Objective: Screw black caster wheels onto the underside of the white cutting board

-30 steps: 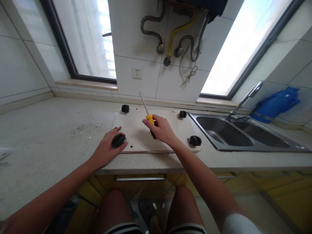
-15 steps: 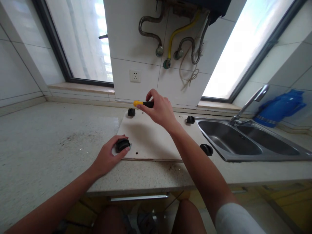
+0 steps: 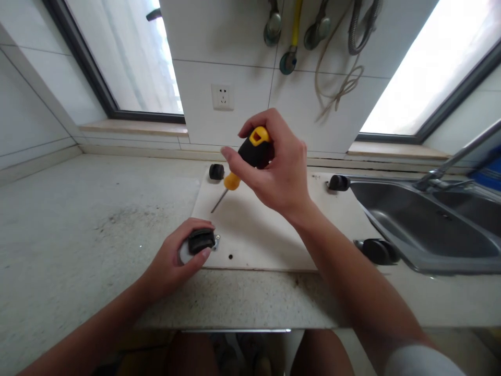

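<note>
My left hand (image 3: 176, 256) is closed round a black caster wheel (image 3: 201, 241) at the near left corner of a white board (image 3: 266, 235). A metal plate with a screw (image 3: 218, 237) shows beside that caster. In my right hand (image 3: 279, 162) is a screwdriver (image 3: 254, 149) with a black and yellow handle. Its thin shaft slants down to the left, the tip above the board and short of the held caster. Other black casters sit at the remaining corners: far left (image 3: 216, 172), far right (image 3: 338, 183) and near right (image 3: 379, 251).
The board lies on a speckled stone countertop (image 3: 97, 250). A steel double sink (image 3: 407, 230) with a faucet (image 3: 434, 175) is at the right. On the tiled wall behind are a socket (image 3: 223, 97), pipe valves and a looped cord (image 3: 340, 96). Dark crumbs (image 3: 129, 216) lie at the left.
The screwdriver has turned from lying level to pointing down to the left, its tip nearer the held caster. My left hand keeps its hold. The view has moved closer and lower.
</note>
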{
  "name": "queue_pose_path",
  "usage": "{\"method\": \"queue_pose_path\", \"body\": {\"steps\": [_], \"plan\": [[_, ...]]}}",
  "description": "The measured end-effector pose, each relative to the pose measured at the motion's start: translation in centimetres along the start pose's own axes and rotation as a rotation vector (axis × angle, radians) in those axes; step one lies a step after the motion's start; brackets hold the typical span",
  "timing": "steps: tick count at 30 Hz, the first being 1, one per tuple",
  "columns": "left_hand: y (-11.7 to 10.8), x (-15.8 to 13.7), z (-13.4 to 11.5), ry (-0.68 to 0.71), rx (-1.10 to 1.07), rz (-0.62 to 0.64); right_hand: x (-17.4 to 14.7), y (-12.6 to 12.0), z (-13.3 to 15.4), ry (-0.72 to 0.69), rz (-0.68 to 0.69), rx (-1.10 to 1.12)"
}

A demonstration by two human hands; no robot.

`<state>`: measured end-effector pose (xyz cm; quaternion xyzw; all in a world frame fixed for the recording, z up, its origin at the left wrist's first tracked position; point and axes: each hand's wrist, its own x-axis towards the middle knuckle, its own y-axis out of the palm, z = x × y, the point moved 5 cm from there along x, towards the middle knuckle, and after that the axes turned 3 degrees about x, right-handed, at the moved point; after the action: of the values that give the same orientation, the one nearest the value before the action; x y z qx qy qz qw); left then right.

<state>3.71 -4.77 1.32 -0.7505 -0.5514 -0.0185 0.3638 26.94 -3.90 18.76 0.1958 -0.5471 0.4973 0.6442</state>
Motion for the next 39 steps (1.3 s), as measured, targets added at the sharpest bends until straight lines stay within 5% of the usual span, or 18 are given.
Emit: {"method": "queue_pose_path", "body": {"steps": [6, 13, 25, 30, 35, 39], "plan": [[0.0, -0.2, 0.6, -0.079, -0.038, 0.014, -1.5, 0.5, 2.1, -0.062, 0.103, -0.02], [0.0, -0.2, 0.7, -0.121, -0.061, 0.03, -2.2, 1.8, 1.4, -0.038, 0.146, 0.024], [0.0, -0.2, 0.3, -0.108, -0.079, 0.05, -2.8, 1.7, 2.1, -0.113, 0.011, -0.103], [0.0, -0.3, 0.4, -0.102, -0.062, 0.049, -2.2, 1.7, 3.0, -0.08, 0.389, 0.178], [0.0, -0.3, 0.5, -0.102, -0.063, 0.04, -1.8, 0.6, 3.2, -0.055, 0.329, -0.05], [0.0, -0.3, 0.7, -0.104, -0.058, 0.052, -1.7, 0.5, 4.1, -0.103, 0.509, 0.034]]}}
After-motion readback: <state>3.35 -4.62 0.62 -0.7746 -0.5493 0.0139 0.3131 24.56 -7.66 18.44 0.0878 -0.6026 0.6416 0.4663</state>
